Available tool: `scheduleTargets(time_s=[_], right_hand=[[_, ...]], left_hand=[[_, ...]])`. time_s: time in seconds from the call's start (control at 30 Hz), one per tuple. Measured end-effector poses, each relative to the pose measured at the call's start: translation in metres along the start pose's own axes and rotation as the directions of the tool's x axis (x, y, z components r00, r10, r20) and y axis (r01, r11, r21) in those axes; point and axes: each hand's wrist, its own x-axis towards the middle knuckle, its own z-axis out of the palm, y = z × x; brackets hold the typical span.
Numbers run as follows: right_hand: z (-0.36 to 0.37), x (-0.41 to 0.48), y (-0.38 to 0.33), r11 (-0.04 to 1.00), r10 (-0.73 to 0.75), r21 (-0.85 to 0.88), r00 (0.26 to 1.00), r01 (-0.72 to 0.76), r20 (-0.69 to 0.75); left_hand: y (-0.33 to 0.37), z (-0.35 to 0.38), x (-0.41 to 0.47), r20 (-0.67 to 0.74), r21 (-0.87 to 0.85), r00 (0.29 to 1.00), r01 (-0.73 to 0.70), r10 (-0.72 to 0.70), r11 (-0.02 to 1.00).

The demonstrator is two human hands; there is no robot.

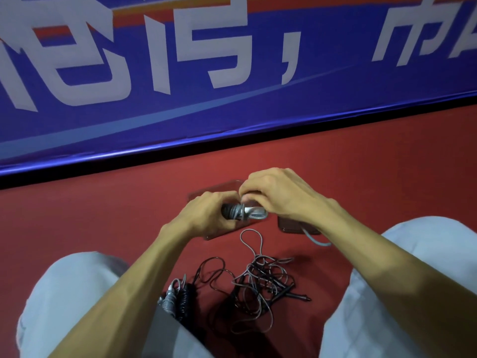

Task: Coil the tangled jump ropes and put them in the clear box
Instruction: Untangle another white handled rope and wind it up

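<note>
Your left hand (pixel 206 215) has its fingers (pixel 219 200) curled round the dark end of a wound rope bundle (pixel 241 212). Your right hand (pixel 278 195) meets it from the other side, its fingers (pixel 249 188) bent and pinching the grey cord at the bundle's top. The fingertips themselves are tucked under, so you cannot see exactly where they press.

The bundle sits above the clear box (pixel 214 186). Your hands cover most of the box, only faint edges show, and whether the bundle touches it cannot be told. Just right of it lies a flat see-through piece (pixel 291 226), half under your right wrist, with a grey rope end (pixel 317 241) curving out from beneath.

Nearer you, on the red floor (pixel 103 215) between your pale trouser legs (pixel 64 293), lies the tangle of ropes (pixel 258 280). Two wound bundles (pixel 178 298) lie beside your left forearm, partly hidden by it. A blue banner (pixel 180 112) runs along the far edge.
</note>
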Motion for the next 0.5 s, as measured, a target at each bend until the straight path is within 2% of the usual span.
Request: scheduleTargets(time_s=[0.1,0.2,0.27,0.37,0.5], right_hand=[[0.009,0.002,0.008,0.984,0.161,0.093,0.981,-0.151,-0.105],[0.013,0.005,0.016,0.895,0.398,0.282,0.905,-0.346,-0.151],[0.012,0.007,0.017,0.832,0.5,0.368,0.849,-0.415,-0.172],[0.012,0.006,0.017,0.782,0.568,0.416,0.805,-0.464,-0.17],[0.012,0.005,0.021,0.777,0.567,0.399,0.816,-0.486,-0.112]], left_hand=[[0.003,-0.001,-0.002,-0.01,-0.12,0.994,-0.107,0.106,0.987],[0.003,-0.001,-0.004,-0.015,-0.227,0.988,-0.15,0.15,0.962],[0.005,-0.001,-0.006,-0.019,-0.304,0.99,-0.137,0.138,0.943],[0.008,-0.001,-0.007,-0.058,-0.402,0.995,-0.1,0.084,0.91],[0.013,-0.006,-0.008,-0.134,-0.524,0.991,-0.077,0.007,0.848]])
